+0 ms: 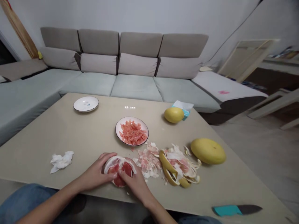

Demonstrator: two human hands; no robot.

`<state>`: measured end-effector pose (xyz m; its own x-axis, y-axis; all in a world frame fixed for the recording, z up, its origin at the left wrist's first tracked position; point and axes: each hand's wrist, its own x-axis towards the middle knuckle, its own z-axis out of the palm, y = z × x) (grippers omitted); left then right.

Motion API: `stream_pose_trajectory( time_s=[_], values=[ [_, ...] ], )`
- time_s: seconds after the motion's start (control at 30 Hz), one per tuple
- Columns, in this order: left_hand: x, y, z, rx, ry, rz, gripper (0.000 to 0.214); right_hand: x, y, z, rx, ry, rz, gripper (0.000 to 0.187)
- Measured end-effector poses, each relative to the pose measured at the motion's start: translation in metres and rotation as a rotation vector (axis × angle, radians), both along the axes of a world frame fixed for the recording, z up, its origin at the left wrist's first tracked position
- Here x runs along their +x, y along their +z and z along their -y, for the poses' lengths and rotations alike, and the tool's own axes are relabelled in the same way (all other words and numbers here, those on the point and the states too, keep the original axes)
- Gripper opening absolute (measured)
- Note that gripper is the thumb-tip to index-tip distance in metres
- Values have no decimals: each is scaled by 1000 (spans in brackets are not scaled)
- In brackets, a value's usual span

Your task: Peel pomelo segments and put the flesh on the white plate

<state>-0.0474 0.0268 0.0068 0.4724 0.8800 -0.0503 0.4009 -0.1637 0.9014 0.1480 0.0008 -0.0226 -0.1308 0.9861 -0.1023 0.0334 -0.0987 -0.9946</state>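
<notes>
Currently your grip, left hand (104,170) and right hand (135,179) together, holds the fruit (118,181) at the surface's (93,133) near edge; likely soft, juicy, easily torn, best held by its white skin (109,162).

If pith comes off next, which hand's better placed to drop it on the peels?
Probably the right hand: it's nearer the peels, while the left hand holds the peeled fruit from the side away from them.
</notes>
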Motion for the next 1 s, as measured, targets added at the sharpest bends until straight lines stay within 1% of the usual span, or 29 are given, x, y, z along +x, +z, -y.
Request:
stream_pose_trajectory(
  time_s=[0.07, 0.13, 0.27, 0.43, 0.63, 0.73, 0.87, 0.93, 1.0],
  values=[
    [1, -3, 4, 105, 16, -103, 64, -2, -1, 2, 19, -11, 125, 42],
    [2, -7, 8, 181, 51, -176, 65, -3, -3, 5, 61, -20, 243, 41],
    [3, -13, 16, 294, 100, -281, 63, -3, -6, 6, 168, -8, 376, 36],
    [4, -14, 22, 376, 179, -396, 60, -2, -5, 4, 180, 27, 361, 30],
    [6, -12, 16, 436, 171, -482, 51, -6, -5, 8, 199, 9, 350, 35],
    [9, -11, 12, 400, 162, -519, 56, -10, -8, 12, 214, 8, 348, 44],
    [10, -12, 6, 247, 136, -488, 62, -15, -9, 18, 181, 64, 347, 58],
    [9, -12, 3, 171, 117, -456, 61, -16, -8, 19, 185, 68, 362, 61],
    [8, -12, -1, 136, 102, -450, 59, -16, -6, 19, 188, 69, 371, 61]
  ],
)
